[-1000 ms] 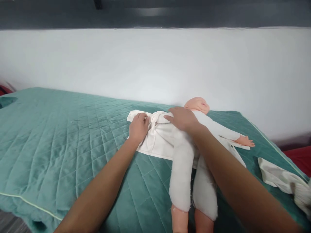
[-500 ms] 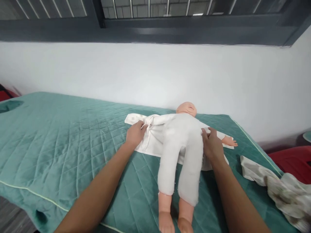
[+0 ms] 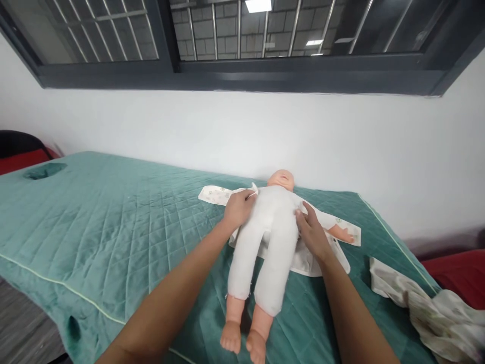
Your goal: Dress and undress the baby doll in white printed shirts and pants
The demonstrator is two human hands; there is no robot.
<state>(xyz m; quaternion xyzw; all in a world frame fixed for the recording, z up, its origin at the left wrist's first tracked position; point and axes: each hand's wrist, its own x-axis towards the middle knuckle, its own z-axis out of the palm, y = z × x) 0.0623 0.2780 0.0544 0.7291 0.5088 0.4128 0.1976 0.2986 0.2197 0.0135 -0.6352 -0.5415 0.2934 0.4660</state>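
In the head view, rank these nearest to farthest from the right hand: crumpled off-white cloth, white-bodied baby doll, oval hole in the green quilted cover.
1. White-bodied baby doll: immediately left of the right hand.
2. Crumpled off-white cloth: at lower right.
3. Oval hole in the green quilted cover: at far left.

Doll (image 3: 275,212): one foot (image 3: 256,348) clipped by bottom edge; arm near left hand (image 3: 238,208) cannot be made out. White garment (image 3: 306,260): partly covered by doll; sleeve print (image 3: 214,194) too small to identify. Right hand (image 3: 312,230): pinching cloth or not, unclear. Crumpled cloth (image 3: 435,316) cut off at right, window (image 3: 242,78) at top.
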